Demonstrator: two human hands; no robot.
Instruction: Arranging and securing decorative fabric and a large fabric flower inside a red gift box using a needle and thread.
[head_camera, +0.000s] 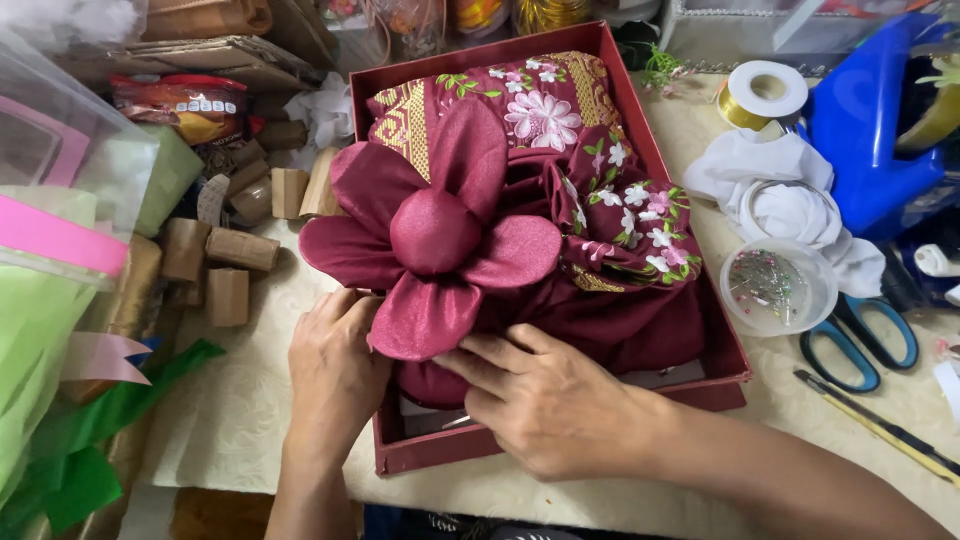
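**Tucking a Fabric Flower Into Its Box**

Pressing into the maroon fabric flower (435, 235) from the table's near edge: left hand (335, 370) cupped under the lower-left petal, fingers together; right hand (545, 400) flat, fingers slightly spread, tips tucked beneath the bottom petal. Sitting in the dark red box (735, 365) on folded embroidered cloth (600, 170). Probably soft, light, easily crushed and slippery-satin; best gripped under the petals, near the base.
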